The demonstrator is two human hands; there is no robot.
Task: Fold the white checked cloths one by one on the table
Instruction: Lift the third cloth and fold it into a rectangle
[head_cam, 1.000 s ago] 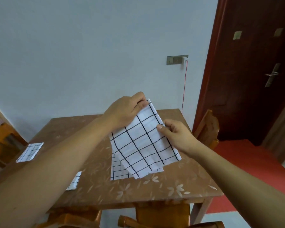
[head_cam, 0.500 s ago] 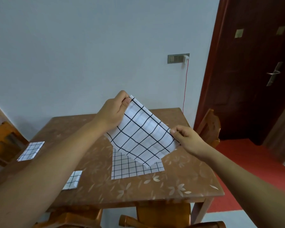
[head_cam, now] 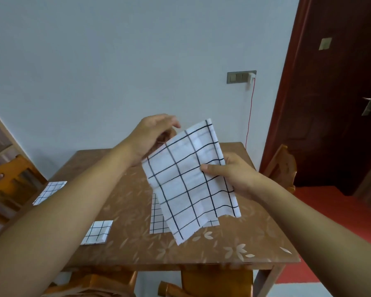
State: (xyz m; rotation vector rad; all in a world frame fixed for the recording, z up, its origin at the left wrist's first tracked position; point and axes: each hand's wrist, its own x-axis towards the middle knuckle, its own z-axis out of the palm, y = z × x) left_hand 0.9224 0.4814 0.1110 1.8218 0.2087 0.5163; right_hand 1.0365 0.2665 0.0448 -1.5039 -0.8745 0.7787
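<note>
I hold a white cloth with large black checks (head_cam: 189, 179) up above the brown table (head_cam: 234, 251). My right hand (head_cam: 236, 175) grips its right edge, thumb on the front. My left hand (head_cam: 154, 133) hovers behind the cloth's upper left edge with loosely curved fingers; no grip on the cloth shows. The top corner of the cloth stands free. A second checked cloth (head_cam: 156, 219) lies flat on the table, partly hidden behind the held one. Two small folded checked cloths lie further left, one near the front (head_cam: 97, 232) and one at the left edge (head_cam: 50, 192).
Wooden chairs stand at the table's right side (head_cam: 284, 166), at its left (head_cam: 8, 179) and under the near edge (head_cam: 107, 284). A dark red door (head_cam: 341, 103) is at the right. A red cable (head_cam: 249, 116) hangs from a wall socket behind the table.
My left hand has let go of the top corner it was pinching. The cloth has swung upright, and my right hand now holds it at the right edge, higher and closer in.
</note>
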